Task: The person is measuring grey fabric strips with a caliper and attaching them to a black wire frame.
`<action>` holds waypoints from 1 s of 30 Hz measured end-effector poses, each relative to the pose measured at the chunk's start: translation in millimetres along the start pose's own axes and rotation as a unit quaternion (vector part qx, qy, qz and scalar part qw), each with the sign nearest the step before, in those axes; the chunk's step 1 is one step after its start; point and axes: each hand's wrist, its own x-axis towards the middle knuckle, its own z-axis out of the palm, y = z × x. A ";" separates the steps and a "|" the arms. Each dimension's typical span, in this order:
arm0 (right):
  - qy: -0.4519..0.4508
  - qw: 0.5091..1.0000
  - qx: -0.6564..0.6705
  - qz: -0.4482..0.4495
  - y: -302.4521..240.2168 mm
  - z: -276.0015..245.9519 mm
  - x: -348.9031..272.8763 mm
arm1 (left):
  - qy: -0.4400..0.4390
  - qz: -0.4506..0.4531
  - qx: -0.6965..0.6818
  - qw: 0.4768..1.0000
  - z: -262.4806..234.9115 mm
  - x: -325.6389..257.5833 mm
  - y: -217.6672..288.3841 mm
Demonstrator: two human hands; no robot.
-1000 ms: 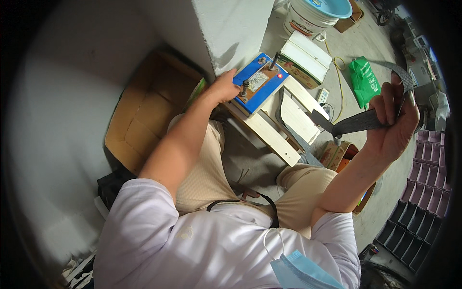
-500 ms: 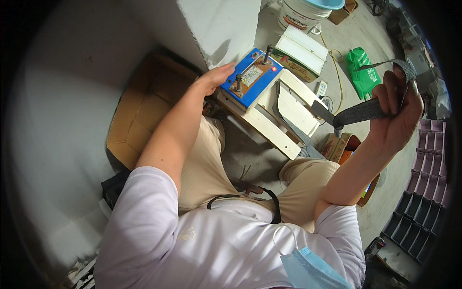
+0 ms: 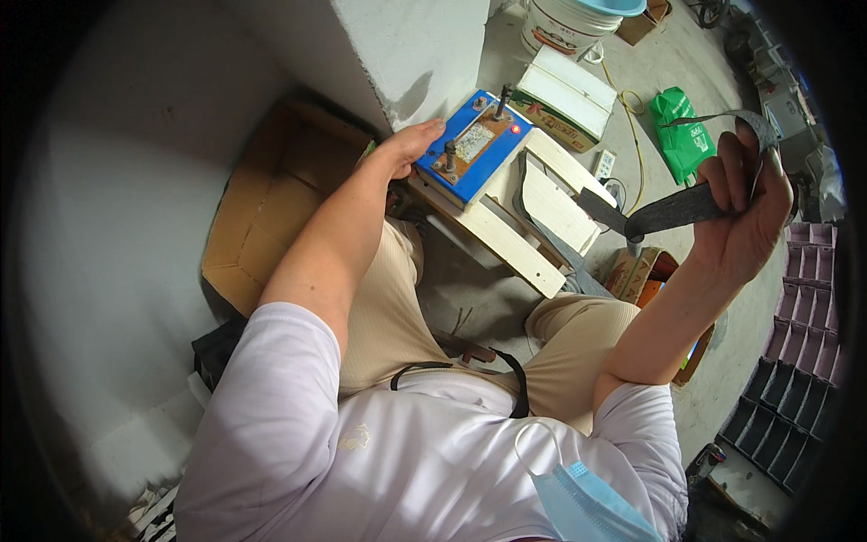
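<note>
Over the last second the right hand (image 3: 741,212) has lifted its grey strap (image 3: 673,210) higher and further out from the white wooden stand (image 3: 533,217), while the left hand (image 3: 411,144) has slid along the blue box (image 3: 474,149) toward its near left corner.

Left arm stretched forward and down, forearm bare, left hand (image 3: 408,144) palm-down with fingers flat and together, thumb side tucked under, gripping nothing. Right arm bent sharply at the elbow, forearm raised upright, wrist cocked back. Right hand (image 3: 742,212) lifted high, fingers curled and pinched closed, back of hand toward the camera. Hands well apart.
</note>
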 end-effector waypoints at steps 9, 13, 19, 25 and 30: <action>0.008 1.000 -0.016 0.006 3.5 -0.7 0.9 | -0.023 0.006 0.016 1.000 10.7 -10.2 6.2; 0.032 0.999 0.010 0.018 8.7 7.6 2.5 | -0.041 0.014 0.002 0.999 5.6 2.9 -4.8; 0.037 0.998 0.018 0.042 13.8 4.5 1.7 | 0.005 0.000 0.068 0.998 8.5 5.2 -2.9; 0.045 0.997 -0.017 0.069 23.6 1.4 4.1 | -0.007 0.020 0.068 0.997 -9.3 8.9 2.4; 0.113 0.986 -0.107 0.067 35.2 22.8 6.4 | 0.168 0.194 0.277 0.926 -3.7 -26.3 15.3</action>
